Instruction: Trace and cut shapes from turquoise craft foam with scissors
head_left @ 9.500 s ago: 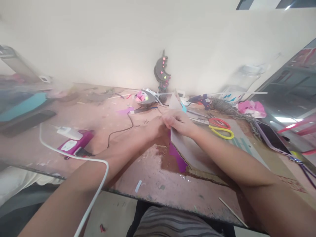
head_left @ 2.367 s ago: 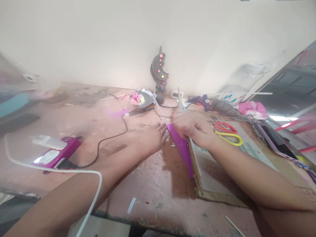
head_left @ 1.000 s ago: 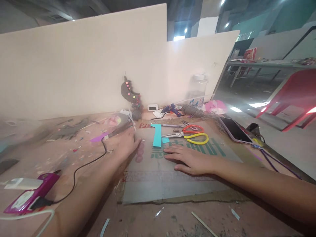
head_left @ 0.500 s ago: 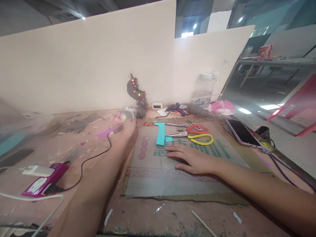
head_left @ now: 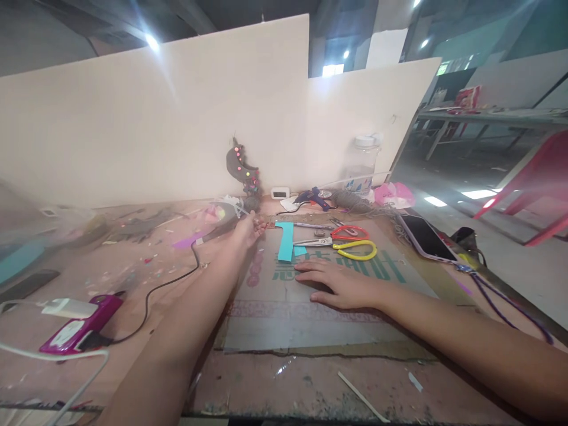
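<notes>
My left hand [head_left: 252, 229] is past the left edge of the printed cardboard sheet [head_left: 284, 337], fingers curled in a pinch. A thin whitish stick [head_left: 242, 210] shows at its fingertips; its kind is unclear. My right hand [head_left: 331, 284] lies flat on the cardboard, fingers stretched out and holding nothing. Just beyond its fingertips are a bent turquoise paper strip [head_left: 285, 242] and a small turquoise paper piece [head_left: 300, 251]. Scissors [head_left: 317, 242] with one red and one yellow handle lie beside them. Behind the scissors is a slim pen-like tool [head_left: 310, 225].
A dark blue glue gun [head_left: 317, 198], grey yarn [head_left: 350, 201] and a clear bottle [head_left: 361, 168] stand along the white partition [head_left: 155, 130]. A phone [head_left: 428, 236] lies at right. A magenta power strip [head_left: 82, 322] with cables lies at left. A decorated grey crescent [head_left: 242, 163] hangs behind.
My left hand has drawn back and right from the white clutter at the rear, and the whitish stick now shows at its fingers. My right hand stays flat. The view has shifted slightly.
</notes>
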{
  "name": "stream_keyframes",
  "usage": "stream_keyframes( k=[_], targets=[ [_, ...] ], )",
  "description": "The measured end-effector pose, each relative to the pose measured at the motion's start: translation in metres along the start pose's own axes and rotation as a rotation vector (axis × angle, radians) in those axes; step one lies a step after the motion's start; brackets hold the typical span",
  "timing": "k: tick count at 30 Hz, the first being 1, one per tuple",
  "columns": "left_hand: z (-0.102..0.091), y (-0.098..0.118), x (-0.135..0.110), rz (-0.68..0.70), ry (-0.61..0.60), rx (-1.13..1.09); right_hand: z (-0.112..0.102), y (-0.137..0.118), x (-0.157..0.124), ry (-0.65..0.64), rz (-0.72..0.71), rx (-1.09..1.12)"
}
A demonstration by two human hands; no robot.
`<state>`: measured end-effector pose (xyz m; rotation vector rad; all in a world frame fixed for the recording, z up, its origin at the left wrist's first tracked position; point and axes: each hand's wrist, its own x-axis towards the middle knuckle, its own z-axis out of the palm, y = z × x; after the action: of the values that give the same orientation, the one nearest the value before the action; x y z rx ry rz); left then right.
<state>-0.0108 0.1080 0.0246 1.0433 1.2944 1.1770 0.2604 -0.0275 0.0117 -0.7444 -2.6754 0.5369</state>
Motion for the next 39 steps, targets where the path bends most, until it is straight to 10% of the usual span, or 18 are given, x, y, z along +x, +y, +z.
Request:
stream_keyframes(
  k=[15, 26, 32, 39],
  targets=[
    [0.039, -0.027, -0.048, 0.488, -0.145, 0.900, 0.002, 0.002, 0.002, 0.019, -0.042, -0.034],
    [-0.007, 0.015, -0.031, 0.429, -0.096, 0.757, 0.000, -0.002, 0.001, 0.069, 0.008, -0.003],
    [0.021, 0.048, -0.075, 0.410, -0.391, 0.569, -0.031, 0.005, 0.016, 0.458, 0.386, 0.579],
    [0.044, 0.016, -0.081, 0.297, -0.626, 0.468, -0.039, 0.019, 0.019, 0.613, 0.528, 0.780]
  ],
)
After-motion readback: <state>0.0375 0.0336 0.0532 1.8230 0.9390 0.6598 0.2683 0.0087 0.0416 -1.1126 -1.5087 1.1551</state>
